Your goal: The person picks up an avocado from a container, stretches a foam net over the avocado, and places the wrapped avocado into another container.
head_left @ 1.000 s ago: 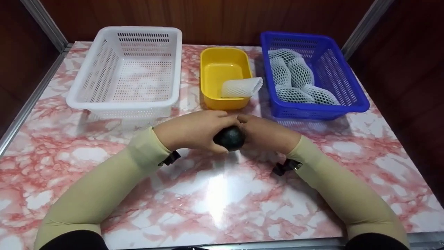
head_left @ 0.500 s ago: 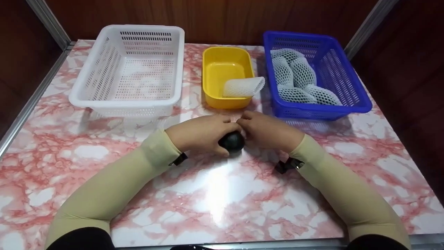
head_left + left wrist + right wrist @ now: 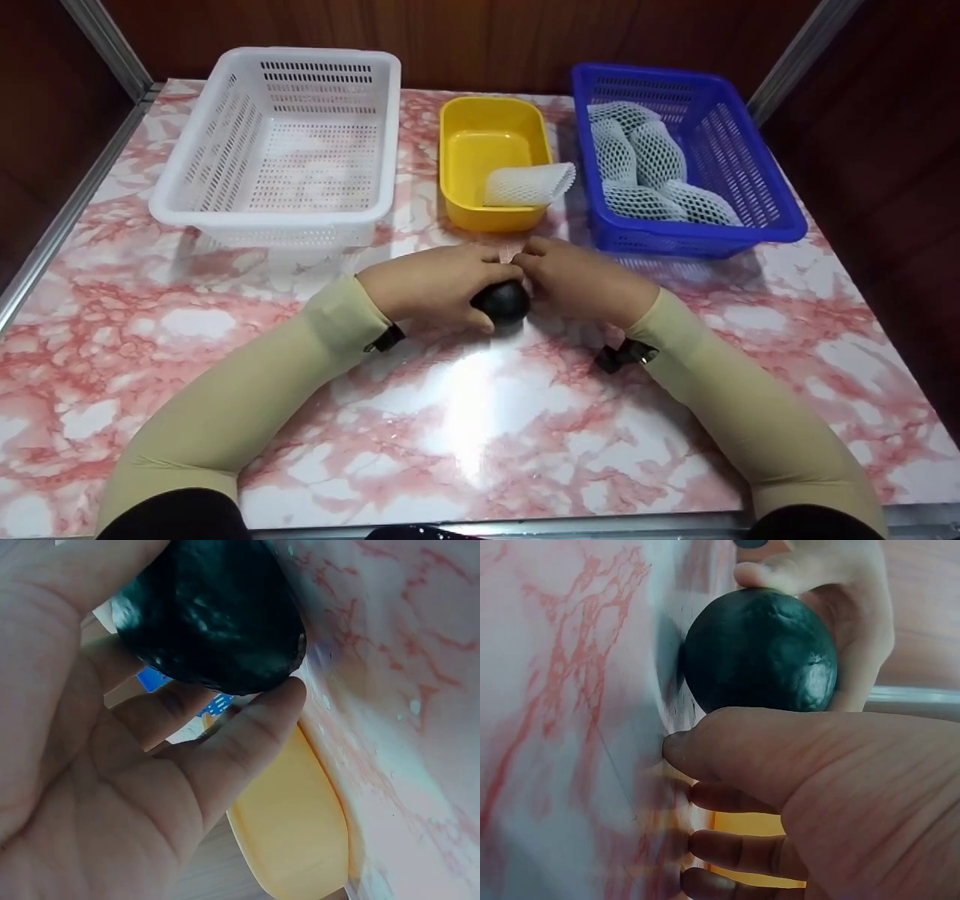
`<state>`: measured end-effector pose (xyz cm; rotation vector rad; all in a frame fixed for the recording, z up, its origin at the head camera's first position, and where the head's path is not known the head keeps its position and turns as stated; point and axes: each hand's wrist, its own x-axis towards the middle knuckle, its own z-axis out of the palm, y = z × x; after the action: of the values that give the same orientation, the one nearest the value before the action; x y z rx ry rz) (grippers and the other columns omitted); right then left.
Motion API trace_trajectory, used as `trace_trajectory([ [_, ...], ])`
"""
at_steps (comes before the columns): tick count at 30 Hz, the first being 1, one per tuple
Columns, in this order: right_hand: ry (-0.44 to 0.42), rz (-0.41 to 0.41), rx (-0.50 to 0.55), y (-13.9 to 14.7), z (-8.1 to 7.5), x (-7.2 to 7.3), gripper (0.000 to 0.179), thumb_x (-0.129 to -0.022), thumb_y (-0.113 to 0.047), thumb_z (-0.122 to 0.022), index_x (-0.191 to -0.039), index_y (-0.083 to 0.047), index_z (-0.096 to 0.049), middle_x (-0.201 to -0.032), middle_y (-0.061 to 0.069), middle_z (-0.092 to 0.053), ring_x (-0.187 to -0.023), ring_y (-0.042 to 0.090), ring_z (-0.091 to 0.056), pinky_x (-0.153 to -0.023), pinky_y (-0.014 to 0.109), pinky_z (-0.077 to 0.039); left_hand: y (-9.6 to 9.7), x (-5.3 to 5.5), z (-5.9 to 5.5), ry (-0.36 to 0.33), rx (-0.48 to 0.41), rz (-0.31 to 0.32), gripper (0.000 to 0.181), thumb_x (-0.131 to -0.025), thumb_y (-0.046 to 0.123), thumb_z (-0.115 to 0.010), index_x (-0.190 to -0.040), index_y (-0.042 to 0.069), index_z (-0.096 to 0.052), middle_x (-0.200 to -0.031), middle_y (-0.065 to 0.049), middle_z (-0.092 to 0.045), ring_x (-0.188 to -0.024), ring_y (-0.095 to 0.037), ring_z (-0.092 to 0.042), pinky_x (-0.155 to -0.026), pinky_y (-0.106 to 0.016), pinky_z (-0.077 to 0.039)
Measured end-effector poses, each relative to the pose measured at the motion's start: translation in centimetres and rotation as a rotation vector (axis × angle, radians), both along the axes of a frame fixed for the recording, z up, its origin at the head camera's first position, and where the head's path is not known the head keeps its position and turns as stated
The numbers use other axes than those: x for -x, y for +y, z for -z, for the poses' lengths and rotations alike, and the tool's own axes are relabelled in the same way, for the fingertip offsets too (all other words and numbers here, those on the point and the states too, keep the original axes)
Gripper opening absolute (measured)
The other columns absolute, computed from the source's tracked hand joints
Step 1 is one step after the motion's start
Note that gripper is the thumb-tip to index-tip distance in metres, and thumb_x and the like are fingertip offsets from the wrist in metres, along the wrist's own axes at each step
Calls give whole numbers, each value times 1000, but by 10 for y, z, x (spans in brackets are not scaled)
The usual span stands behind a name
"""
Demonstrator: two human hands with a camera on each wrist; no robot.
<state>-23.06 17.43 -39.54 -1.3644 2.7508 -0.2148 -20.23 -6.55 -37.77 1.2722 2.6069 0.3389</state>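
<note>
A smooth, shiny dark green avocado [image 3: 504, 301] is at the middle of the marbled table, on or just above its surface. My left hand [image 3: 442, 285] holds it from the left, thumb on the near side and fingers over the far side. In the left wrist view the avocado [image 3: 217, 615] lies against the fingertips. Close on its right is my right hand [image 3: 589, 281], knuckles up. The right wrist view shows that right hand [image 3: 802, 787] with fingertips at the table and nothing gripped, its thumb just beside the avocado [image 3: 761, 652].
Behind the hands stands a yellow tub [image 3: 480, 146] with a white foam net sleeve [image 3: 529, 184] leaning over its rim. At the back right, a blue basket [image 3: 697, 231] holds several net-wrapped items [image 3: 656, 154]. A white basket [image 3: 277, 219] stands at the back left.
Since a second ago, the avocado and left hand have come slightly nearer and lower. The right hand has shifted beside the avocado, its fingers drawn back. Little differs over the last half second.
</note>
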Motion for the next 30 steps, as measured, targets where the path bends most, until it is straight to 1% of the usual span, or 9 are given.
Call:
trace_trajectory([
  [3, -2, 6, 7, 1, 2, 0, 38, -94, -13, -83, -129, -6, -73, -125, 16, -69, -114, 34, -69, -102, 48, -60, 1, 0, 1, -11, -6, -3, 70, -95, 35, -86, -156, 15, -57, -151, -13, -60, -135, -33, -61, -120, -51, -49],
  [7, 7, 1, 26, 1, 5, 0, 38, -91, -14, -86, -125, -4, -73, -120, 17, -69, -108, 34, -70, -97, 49, -62, 2, 1, 5, -27, -16, -29, 69, -95, 38, -86, -155, 16, -58, -150, -13, -61, -135, -32, -62, -121, -51, -49],
  [11, 12, -8, 26, 1, 6, 0, 38, -91, -17, -86, -124, -3, -72, -121, 17, -69, -110, 35, -70, -99, 50, -61, 3, 1, 7, -31, -7, -47, 70, -95, 40, -85, -155, 17, -57, -147, -14, -63, -133, -32, -62, -120, -50, -50],
  [16, 10, 21, 6, 2, 3, 1, 39, -91, -17, -86, -126, -6, -72, -123, 16, -69, -112, 34, -70, -101, 50, -60, 3, 1, 6, -41, -12, -61, 70, -96, 41, -84, -156, 19, -56, -146, -13, -63, -133, -30, -63, -119, -50, -50],
  [21, 37, 23, 0, 4, 1, 3, 40, -88, -17, -87, -124, -6, -72, -116, 16, -69, -103, 34, -68, -93, 49, -60, 2, 2, 5, -62, -14, -73, 71, -96, 42, -84, -157, 20, -55, -148, -12, -64, -137, -29, -62, -121, -50, -49],
  [23, 40, 22, -3, 4, 1, 3, 39, -88, -16, -86, -123, -6, -72, -115, 16, -68, -102, 34, -68, -92, 49, -60, 2, 3, 5, -71, -13, -73, 71, -96, 41, -84, -157, 20, -54, -148, -12, -64, -137, -29, -62, -121, -50, -49],
  [27, 28, 36, -16, 4, 0, 4, 40, -88, -16, -85, -124, -7, -71, -119, 16, -68, -105, 35, -68, -96, 50, -60, 0, 6, 4, -70, -11, -65, 70, -95, 41, -84, -155, 19, -55, -148, -11, -65, -135, -29, -62, -120, -48, -49],
  [30, 15, 55, -31, 3, -1, 4, 43, -88, -17, -85, -128, -7, -71, -122, 16, -69, -108, 35, -69, -100, 50, -60, -3, 7, 0, -63, -9, -62, 75, -94, 44, -84, -157, 17, -54, -153, -11, -63, -138, -30, -62, -122, -48, -48],
])
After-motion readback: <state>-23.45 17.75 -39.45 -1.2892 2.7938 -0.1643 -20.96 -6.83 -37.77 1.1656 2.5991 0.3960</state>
